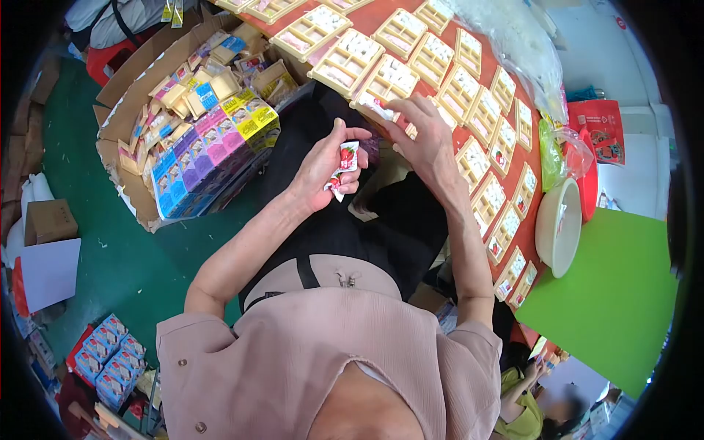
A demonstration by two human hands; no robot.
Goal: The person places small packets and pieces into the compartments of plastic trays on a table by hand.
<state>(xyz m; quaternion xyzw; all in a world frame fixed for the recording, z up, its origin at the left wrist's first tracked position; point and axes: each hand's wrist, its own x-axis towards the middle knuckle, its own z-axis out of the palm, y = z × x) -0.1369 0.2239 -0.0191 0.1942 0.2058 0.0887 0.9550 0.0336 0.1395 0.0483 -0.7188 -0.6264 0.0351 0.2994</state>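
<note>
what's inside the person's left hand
Small white packets with red prints show in the left hand. Whatever lies beneath them is covered, so their full number cannot be told.

The person wears a dusty-pink top [286,352] of finely ribbed cloth with short, loose sleeves. Two round buttons [182,362] dot its left side, and a pale edge [370,372] shows inside the notched neckline. At the waist, a dark strap [306,271] crosses beige fabric [330,268]; the trousers [293,227] are black. Both hands [319,165] are bare.
</note>
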